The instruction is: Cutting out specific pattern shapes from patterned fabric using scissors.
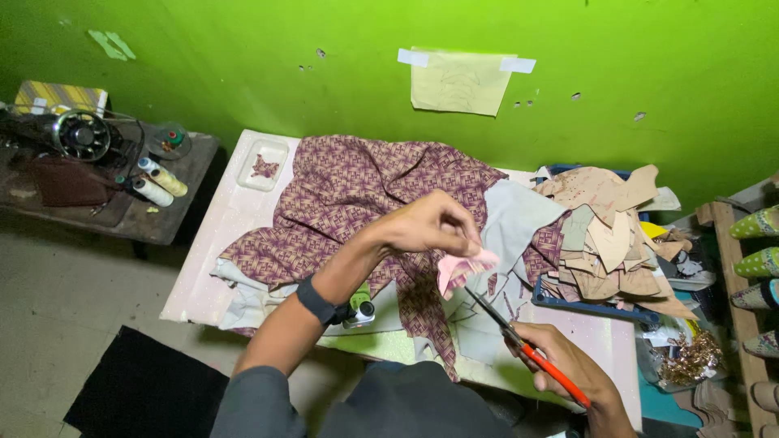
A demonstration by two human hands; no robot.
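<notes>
Cutting step, as it appears: left hand [426,223] pinches a small pink fabric piece [464,269] above the bench [213,243]; right hand [560,361] grips orange-handled scissors [519,341], blades parted just below it. Patterned purple cloth [365,186] behind; tan cut pieces [604,235] right. Closing the blades calls for steady tension.

Dim, even light; soft shadows; edges bowed; mostly sharp.

Lime-green wall [243,57], grey floor [57,324]

left hand [430,223] pinching pink fabric scrap [462,270], right hand [560,361] holding orange-handled scissors [523,345], patterned cloth [357,191] beneath
</notes>
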